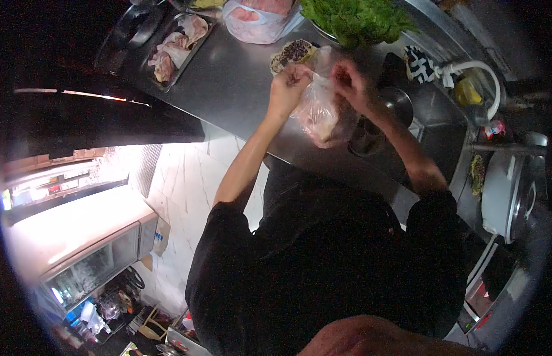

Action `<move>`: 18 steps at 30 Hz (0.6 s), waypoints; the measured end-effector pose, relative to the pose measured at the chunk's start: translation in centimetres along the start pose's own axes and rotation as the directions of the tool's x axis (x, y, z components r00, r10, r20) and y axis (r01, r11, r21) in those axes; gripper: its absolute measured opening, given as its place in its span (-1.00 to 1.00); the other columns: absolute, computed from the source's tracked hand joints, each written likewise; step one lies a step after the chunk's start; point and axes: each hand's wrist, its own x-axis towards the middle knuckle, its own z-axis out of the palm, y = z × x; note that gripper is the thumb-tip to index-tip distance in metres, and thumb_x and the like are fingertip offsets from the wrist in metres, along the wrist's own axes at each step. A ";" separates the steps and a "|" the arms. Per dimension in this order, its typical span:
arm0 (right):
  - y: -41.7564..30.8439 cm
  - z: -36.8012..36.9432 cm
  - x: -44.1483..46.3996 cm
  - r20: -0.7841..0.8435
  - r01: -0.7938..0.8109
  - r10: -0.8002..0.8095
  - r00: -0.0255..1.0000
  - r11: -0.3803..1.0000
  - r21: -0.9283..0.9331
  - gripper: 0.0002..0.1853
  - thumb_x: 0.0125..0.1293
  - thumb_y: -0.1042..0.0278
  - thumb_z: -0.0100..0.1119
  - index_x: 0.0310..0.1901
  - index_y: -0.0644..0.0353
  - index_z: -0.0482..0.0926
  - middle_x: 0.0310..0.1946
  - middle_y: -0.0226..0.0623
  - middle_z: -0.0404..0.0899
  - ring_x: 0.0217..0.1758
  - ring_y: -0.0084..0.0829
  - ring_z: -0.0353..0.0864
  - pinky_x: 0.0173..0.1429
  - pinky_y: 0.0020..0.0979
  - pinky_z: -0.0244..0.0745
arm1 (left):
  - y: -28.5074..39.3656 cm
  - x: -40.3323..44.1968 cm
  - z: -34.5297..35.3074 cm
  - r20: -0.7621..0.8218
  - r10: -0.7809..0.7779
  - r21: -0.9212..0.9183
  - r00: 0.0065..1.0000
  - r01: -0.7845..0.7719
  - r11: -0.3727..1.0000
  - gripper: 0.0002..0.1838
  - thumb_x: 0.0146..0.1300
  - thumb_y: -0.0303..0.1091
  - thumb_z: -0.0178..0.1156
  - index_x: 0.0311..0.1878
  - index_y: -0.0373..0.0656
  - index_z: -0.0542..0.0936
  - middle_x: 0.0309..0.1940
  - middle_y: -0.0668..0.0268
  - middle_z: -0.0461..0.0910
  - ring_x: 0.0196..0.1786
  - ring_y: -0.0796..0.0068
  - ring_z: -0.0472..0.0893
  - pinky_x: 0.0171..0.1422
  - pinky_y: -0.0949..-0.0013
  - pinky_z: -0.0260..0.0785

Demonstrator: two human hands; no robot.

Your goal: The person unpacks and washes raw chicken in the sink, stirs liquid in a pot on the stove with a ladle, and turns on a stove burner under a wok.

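Observation:
A clear plastic bag (319,115) with pale pink raw meat inside, perhaps chicken, hangs at the front edge of the steel counter (228,92). My left hand (289,84) has its fingers closed in a pinch on the left side of the bag's gathered neck. On the other side, my right hand (349,83) is curled at the bag's upper part; its fingertips are partly hidden. Just beyond my left hand lies a round piece with a dark speckled top (293,54). Below my right wrist is a dark round bowl (366,136).
Raw chicken pieces (172,50) lie in a metal tray (200,47) at the left. Behind are a white bag of meat (258,21) and leafy greens (356,21). A sink with a white hose tap (495,89) is at the right.

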 end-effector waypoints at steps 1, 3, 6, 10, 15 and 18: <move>0.2 -0.1 0.1 0.018 -0.116 0.115 0.993 0.985 0.130 -0.72 0.22 0.45 0.16 -0.05 0.21 0.36 -0.36 -0.39 0.45 -0.31 -0.59 0.49 -0.19 -0.51 0.43 | -0.6 0.1 0.1 0.016 0.021 -0.058 1.000 -0.020 0.998 -0.93 0.15 -0.51 0.15 -0.28 -0.24 0.54 -0.41 0.44 0.54 -0.34 0.68 0.47 -0.20 0.58 0.31; 0.2 -0.7 0.8 0.094 -0.331 0.319 0.943 0.869 0.369 -0.72 0.26 0.38 0.14 -0.03 0.21 0.38 -0.37 -0.40 0.46 -0.29 -0.62 0.47 -0.16 -0.51 0.42 | -0.9 0.2 0.4 0.019 0.056 -0.129 0.998 -0.053 0.990 -0.91 0.16 -0.52 0.14 -0.26 -0.23 0.54 -0.40 0.44 0.53 -0.32 0.69 0.46 -0.18 0.59 0.30; -0.9 -1.0 1.5 0.114 -0.086 0.074 0.991 0.991 0.104 -0.72 0.24 0.35 0.17 -0.04 0.19 0.43 -0.36 -0.44 0.49 -0.30 -0.65 0.46 -0.16 -0.53 0.41 | -0.2 -0.1 0.9 -0.023 0.109 -0.106 0.994 -0.111 0.988 -0.88 0.13 -0.56 0.14 -0.24 -0.27 0.53 -0.38 0.40 0.55 -0.29 0.68 0.48 -0.16 0.56 0.33; -0.9 -1.4 1.7 0.238 -0.113 0.069 0.969 0.978 0.177 -0.79 0.21 0.38 0.19 -0.13 0.19 0.49 -0.36 -0.44 0.51 -0.31 -0.64 0.46 -0.20 -0.54 0.40 | 0.1 -0.4 1.3 -0.083 0.200 -0.030 0.976 -0.203 0.979 -0.87 0.14 -0.55 0.14 -0.22 -0.29 0.52 -0.38 0.36 0.56 -0.27 0.66 0.50 -0.17 0.56 0.34; -0.9 -1.2 1.1 0.163 -0.177 0.156 0.974 0.977 0.121 -0.85 0.18 0.40 0.20 -0.23 0.21 0.53 -0.40 -0.41 0.53 -0.36 -0.60 0.48 -0.24 -0.52 0.41 | 2.3 -0.5 1.6 -0.080 0.350 0.226 0.933 -0.325 0.918 -0.89 0.09 -0.49 0.17 -0.28 -0.21 0.58 -0.36 0.28 0.59 -0.25 0.45 0.56 -0.07 0.39 0.33; -1.1 -1.1 1.0 0.063 -0.019 0.019 0.998 1.000 -0.007 -0.85 0.16 0.40 0.21 -0.25 0.22 0.53 -0.41 -0.35 0.54 -0.40 -0.52 0.52 -0.27 -0.49 0.43 | 3.5 -0.1 0.5 0.119 0.605 0.612 0.787 -0.538 0.580 -0.91 0.05 -0.36 0.23 -0.36 -0.10 0.63 -0.35 0.30 0.60 -0.30 0.33 0.55 -0.05 0.26 0.25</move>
